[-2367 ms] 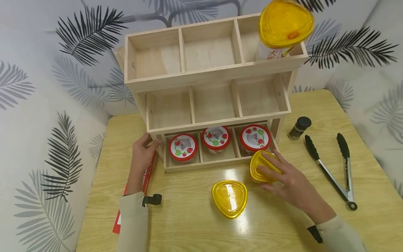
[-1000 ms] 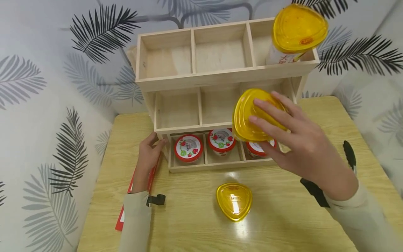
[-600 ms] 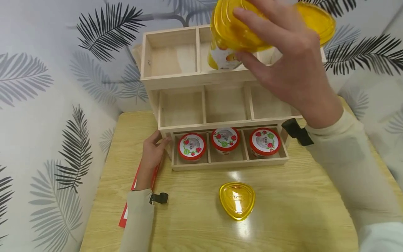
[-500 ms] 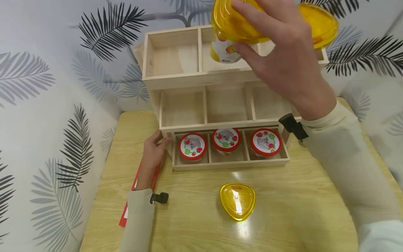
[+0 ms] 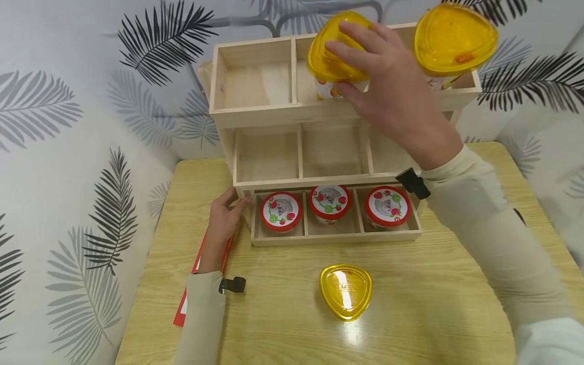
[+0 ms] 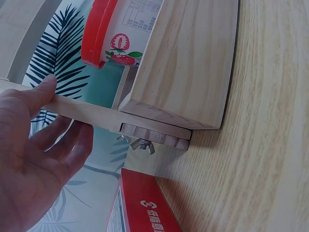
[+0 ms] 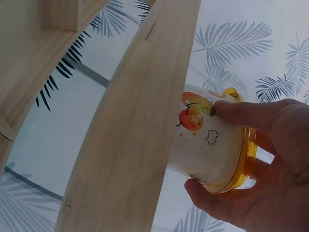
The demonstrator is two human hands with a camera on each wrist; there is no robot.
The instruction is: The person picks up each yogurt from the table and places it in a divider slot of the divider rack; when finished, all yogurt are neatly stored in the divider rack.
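Note:
My right hand point(image 5: 392, 86) grips a triangular tub with a yellow lid point(image 5: 326, 58) over the top tier's middle compartment. Its printed white side point(image 7: 205, 145) dips behind the front board in the right wrist view, so its base is hidden. My left hand point(image 5: 223, 218) holds the side post point(image 6: 84, 107) of the three-tier wooden rack point(image 5: 255, 118), thumb on one face and fingers on the other. A matching yellow-lidded tub point(image 5: 456, 43) stands in the top right compartment. Another yellow-lidded container point(image 5: 345, 291) is on the table.
Three red-rimmed strawberry tubs point(image 5: 280, 211) sit in the bottom tier, one per compartment. A red box point(image 6: 145, 203) lies on the table by the left hand. Wallpaper with leaf prints rises behind the rack. The right sleeve covers most of the tongs.
My right hand has lifted the yellow-lidded tub from the table's right side up to the top tier and lowered it into the middle compartment. The left hand keeps its hold on the post.

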